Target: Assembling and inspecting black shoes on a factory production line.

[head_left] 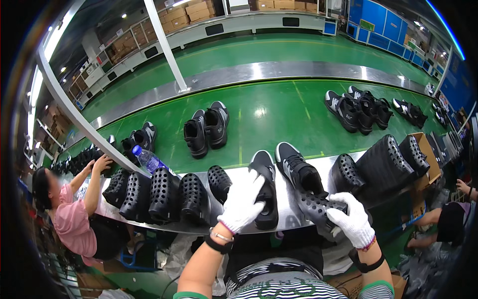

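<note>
A pair of black sneakers with light toe tips stands in front of me on the metal ledge, toes pointing away. My left hand (pixel 242 200), in a white knit glove, lies along the left sneaker (pixel 268 202), fingers stretched out and thumb apart over its opening. My right hand (pixel 351 219), also gloved, is closed on a black perforated plastic shoe insert (pixel 314 208). That insert is at the heel of the right sneaker (pixel 298 172); how far it reaches inside is hidden. Just left of my left hand another perforated insert (pixel 219 183) sits on the ledge.
More perforated inserts (pixel 164 195) line the metal ledge on the left, with stacked ones (pixel 383 164) on the right. A blue-capped bottle (pixel 149 159) leans behind the left row. Several sneakers (pixel 206 129) stand on the green belt. A co-worker in pink (pixel 74 226) is at the left.
</note>
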